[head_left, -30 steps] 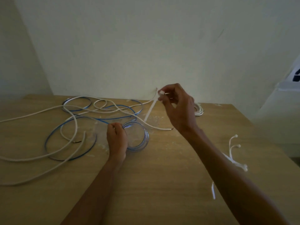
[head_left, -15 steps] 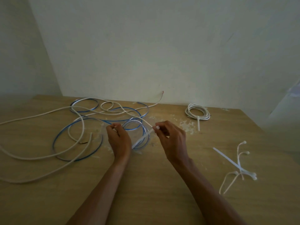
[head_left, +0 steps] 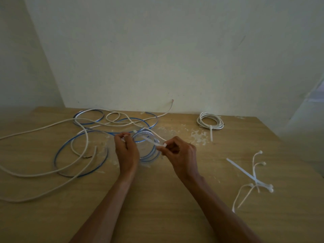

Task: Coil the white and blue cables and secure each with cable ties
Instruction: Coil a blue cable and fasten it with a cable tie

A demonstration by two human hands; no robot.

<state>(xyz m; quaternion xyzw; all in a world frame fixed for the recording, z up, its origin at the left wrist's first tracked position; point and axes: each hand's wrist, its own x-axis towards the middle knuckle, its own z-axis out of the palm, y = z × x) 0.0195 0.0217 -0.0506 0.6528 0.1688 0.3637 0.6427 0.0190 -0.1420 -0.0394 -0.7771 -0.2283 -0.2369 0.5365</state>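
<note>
A small coil of blue cable [head_left: 149,155] stands on the wooden table [head_left: 157,199] between my hands. My left hand [head_left: 125,151] grips the coil's left side. My right hand [head_left: 180,155] pinches one end of a white cable tie [head_left: 150,140] that crosses over the coil toward my left hand. The rest of the blue cable [head_left: 61,155] lies in loose loops to the left, tangled with a long white cable [head_left: 43,174]. A white coil [head_left: 209,121] with a tie around it lies at the back right.
Several loose white cable ties [head_left: 254,179] lie on the table to the right. Pale scraps [head_left: 196,135] are scattered across the table's middle. A plain wall [head_left: 157,58] rises directly behind the table's far edge.
My right hand brought the cable tie down from near the wall to the blue coil, and the tie now lies across the coil. My left hand kept its grip on the coil.
</note>
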